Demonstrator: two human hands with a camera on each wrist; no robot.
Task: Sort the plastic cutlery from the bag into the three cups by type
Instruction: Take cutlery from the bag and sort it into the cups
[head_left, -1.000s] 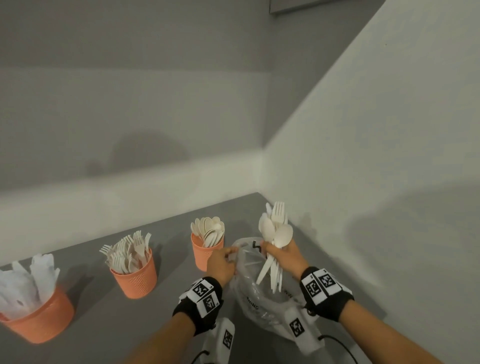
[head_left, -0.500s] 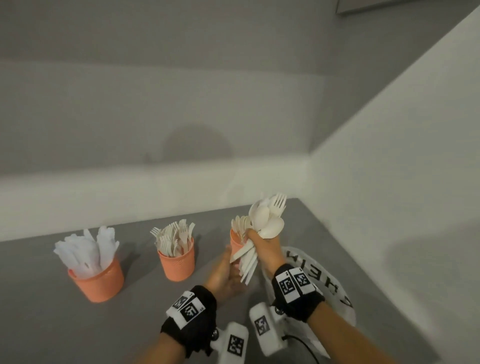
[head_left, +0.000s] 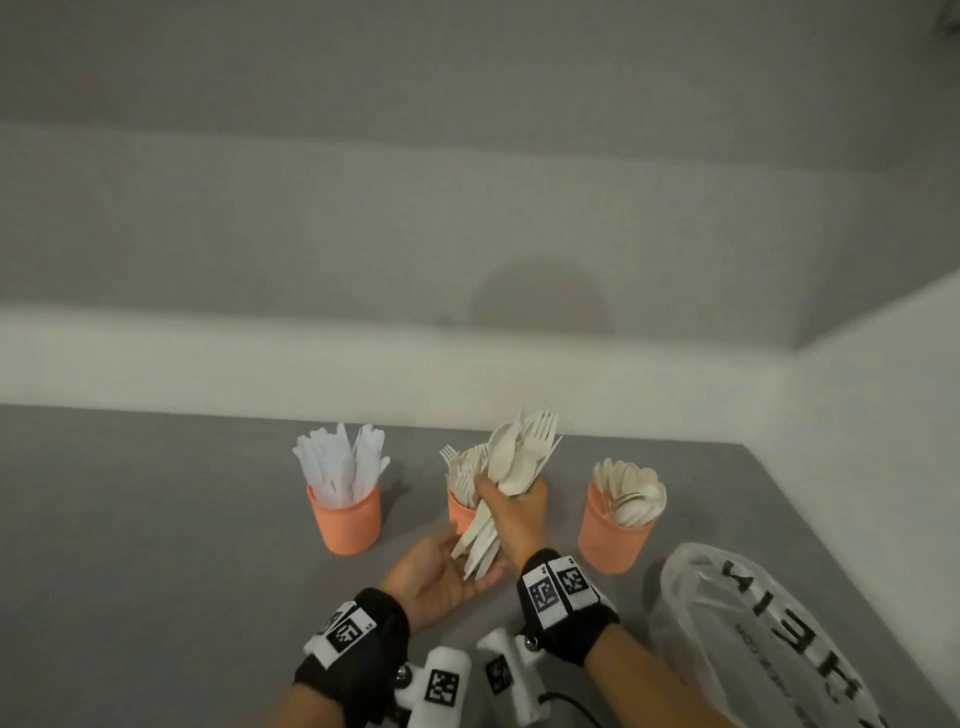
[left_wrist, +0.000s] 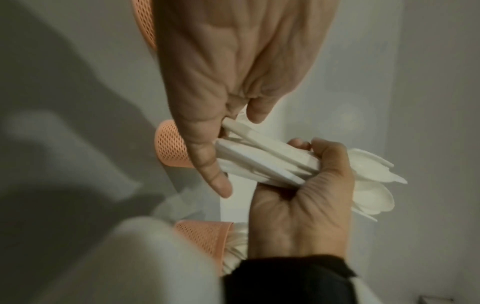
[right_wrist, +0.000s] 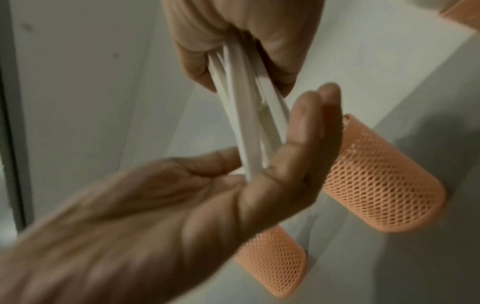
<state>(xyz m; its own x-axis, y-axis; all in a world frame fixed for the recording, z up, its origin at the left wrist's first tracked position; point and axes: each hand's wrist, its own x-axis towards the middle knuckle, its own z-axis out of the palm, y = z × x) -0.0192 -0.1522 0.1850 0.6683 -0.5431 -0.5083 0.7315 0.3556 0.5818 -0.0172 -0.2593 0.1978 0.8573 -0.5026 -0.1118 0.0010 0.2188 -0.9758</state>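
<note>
Plastic cutlery, a mixed white bundle of spoons, forks and knives, stands nearly upright just right of centre in the lower half of the head view, heads fanned upward and handles pointing down to the left. The right hand is wrapped around the middle of the bundle, fingers and thumb curled tight about it; the left wrist view shows the same fist with the spoon bowls sticking out to the right. Below it the left hand lies palm up with fingers straight and relaxed, the handle ends resting against its palm and fingers; the right wrist view shows this flat palm with the handles meeting it near the base of the fingers.

Directly behind the bundle is the middle orange cup, holding forks and partly hidden by the hands. In the left of the row stands the knife cup, and to the right the spoon cup, all three upright on the grey table and set apart from one another. At the lower right of the head view the clear plastic bag with black lettering lies flat on the table, near the spoon cup. Black wristbands with printed square markers sit on both wrists.
</note>
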